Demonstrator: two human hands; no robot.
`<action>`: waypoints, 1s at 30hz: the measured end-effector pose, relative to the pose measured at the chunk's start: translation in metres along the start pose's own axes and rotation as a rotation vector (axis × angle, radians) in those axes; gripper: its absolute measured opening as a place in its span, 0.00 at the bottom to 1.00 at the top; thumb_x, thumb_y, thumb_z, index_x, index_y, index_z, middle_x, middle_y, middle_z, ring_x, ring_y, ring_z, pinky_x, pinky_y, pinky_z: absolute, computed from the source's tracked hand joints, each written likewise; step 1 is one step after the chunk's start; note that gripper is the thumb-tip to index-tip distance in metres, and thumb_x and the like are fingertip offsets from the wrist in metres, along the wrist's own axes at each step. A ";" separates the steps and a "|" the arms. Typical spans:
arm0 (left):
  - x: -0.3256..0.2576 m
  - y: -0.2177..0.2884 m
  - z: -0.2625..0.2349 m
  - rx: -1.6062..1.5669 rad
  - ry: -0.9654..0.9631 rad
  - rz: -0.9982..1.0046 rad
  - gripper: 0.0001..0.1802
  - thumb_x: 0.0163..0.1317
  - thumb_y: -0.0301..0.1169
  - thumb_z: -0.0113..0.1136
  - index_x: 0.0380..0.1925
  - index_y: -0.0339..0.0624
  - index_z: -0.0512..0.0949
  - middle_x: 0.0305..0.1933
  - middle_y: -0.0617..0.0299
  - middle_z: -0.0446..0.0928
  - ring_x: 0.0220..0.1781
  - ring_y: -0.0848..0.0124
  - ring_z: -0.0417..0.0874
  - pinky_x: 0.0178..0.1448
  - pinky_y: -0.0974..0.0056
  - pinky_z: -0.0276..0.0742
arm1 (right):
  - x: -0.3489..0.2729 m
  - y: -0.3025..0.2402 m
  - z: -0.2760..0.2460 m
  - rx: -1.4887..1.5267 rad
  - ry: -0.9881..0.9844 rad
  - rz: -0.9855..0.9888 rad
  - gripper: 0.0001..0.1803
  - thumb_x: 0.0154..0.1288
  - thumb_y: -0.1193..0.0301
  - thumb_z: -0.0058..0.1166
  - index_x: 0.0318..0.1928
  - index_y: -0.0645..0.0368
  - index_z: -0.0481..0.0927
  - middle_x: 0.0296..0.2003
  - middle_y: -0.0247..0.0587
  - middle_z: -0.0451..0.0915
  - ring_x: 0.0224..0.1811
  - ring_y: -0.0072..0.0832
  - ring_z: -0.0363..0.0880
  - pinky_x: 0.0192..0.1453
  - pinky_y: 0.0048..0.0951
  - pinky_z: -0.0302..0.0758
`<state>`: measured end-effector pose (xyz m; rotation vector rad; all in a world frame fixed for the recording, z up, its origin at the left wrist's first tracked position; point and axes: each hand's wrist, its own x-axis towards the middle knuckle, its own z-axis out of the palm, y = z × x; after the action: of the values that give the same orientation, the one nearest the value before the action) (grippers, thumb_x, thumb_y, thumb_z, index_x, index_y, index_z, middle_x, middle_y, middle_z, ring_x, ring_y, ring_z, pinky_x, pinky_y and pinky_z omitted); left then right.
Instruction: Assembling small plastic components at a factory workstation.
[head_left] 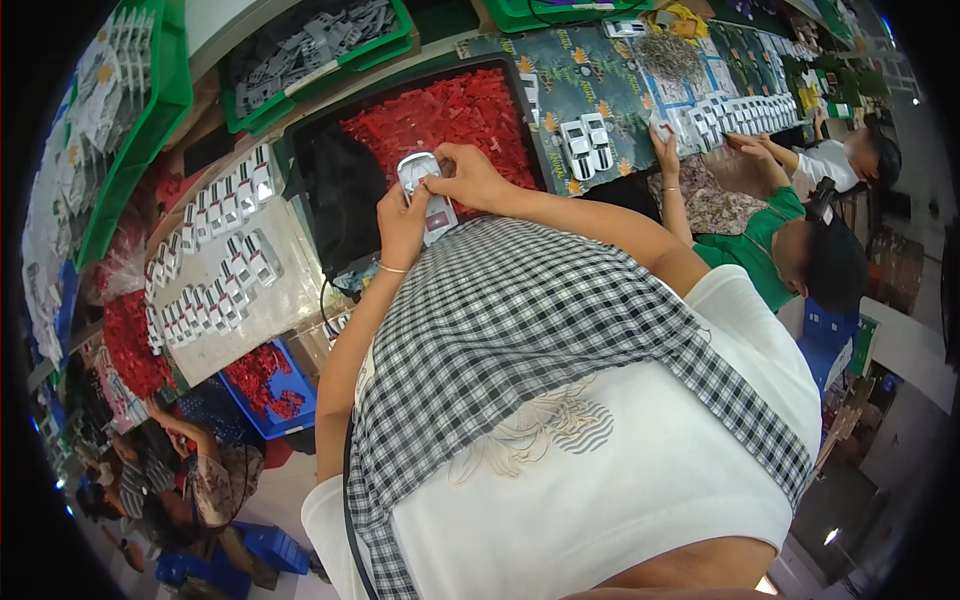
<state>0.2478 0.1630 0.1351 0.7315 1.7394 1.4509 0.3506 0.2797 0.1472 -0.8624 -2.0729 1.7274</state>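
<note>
Over the near edge of a black tray (535,125), both my hands hold one long white plastic housing (418,167) with a rounded upper end and a recess in it. My left hand (402,228) grips its left side, fingers closed. From the right, my right hand (472,178) closes on the upper part, with thumb and fingertips pressed at the recess. Any small piece under those fingertips is too hidden to make out. Many small red plastic pieces (440,115) fill much of the tray beyond my hands. A black cloth or bag (342,190) lies in its left part.
Rows of white-and-red assembled parts (225,205) stand on a pale board (215,350) at left. A green bin (320,70) of grey parts sits behind the tray; a blue bin (300,415) is lower left. At right, a co-worker in green (755,250) handles white parts.
</note>
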 end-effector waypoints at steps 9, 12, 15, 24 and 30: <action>0.008 -0.010 -0.083 -0.097 0.344 -0.081 0.11 0.61 0.32 0.56 0.28 0.34 0.76 0.23 0.68 0.73 0.25 0.81 0.68 0.26 0.72 0.64 | -0.007 -0.008 -0.002 0.278 -0.075 0.067 0.18 0.59 0.66 0.59 0.45 0.63 0.74 0.36 0.36 0.78 0.38 0.19 0.76 0.43 0.21 0.73; 0.009 -0.017 -0.131 -0.345 0.615 -0.079 0.08 0.62 0.30 0.51 0.30 0.35 0.75 0.24 0.66 0.71 0.23 0.80 0.69 0.24 0.70 0.65 | -0.009 0.007 -0.018 0.299 0.017 0.141 0.15 0.61 0.68 0.57 0.46 0.61 0.75 0.35 0.35 0.79 0.37 0.18 0.76 0.39 0.20 0.72; 0.010 -0.093 -0.211 0.215 0.709 -0.119 0.11 0.58 0.28 0.52 0.37 0.32 0.74 0.27 0.58 0.74 0.27 0.68 0.77 0.30 0.61 0.73 | -0.014 0.010 -0.026 0.233 0.030 0.231 0.13 0.62 0.68 0.54 0.45 0.59 0.76 0.34 0.31 0.78 0.36 0.17 0.75 0.37 0.19 0.70; 0.036 -0.160 -0.215 1.235 0.724 0.079 0.31 0.47 0.34 0.64 0.54 0.48 0.67 0.50 0.50 0.66 0.56 0.51 0.63 0.58 0.49 0.58 | -0.021 0.007 -0.017 0.150 -0.084 0.331 0.10 0.64 0.70 0.51 0.45 0.60 0.76 0.35 0.31 0.78 0.37 0.17 0.74 0.40 0.19 0.71; 0.031 -0.161 -0.210 1.207 0.649 0.034 0.31 0.47 0.34 0.65 0.54 0.50 0.68 0.53 0.51 0.64 0.58 0.50 0.62 0.62 0.47 0.55 | -0.019 -0.003 -0.012 0.149 -0.090 0.382 0.10 0.65 0.71 0.50 0.45 0.62 0.76 0.36 0.32 0.78 0.37 0.18 0.74 0.40 0.19 0.71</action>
<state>0.0616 0.0399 -0.0106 0.8928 3.1459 0.5026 0.3714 0.2773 0.1550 -1.2136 -1.8926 2.1185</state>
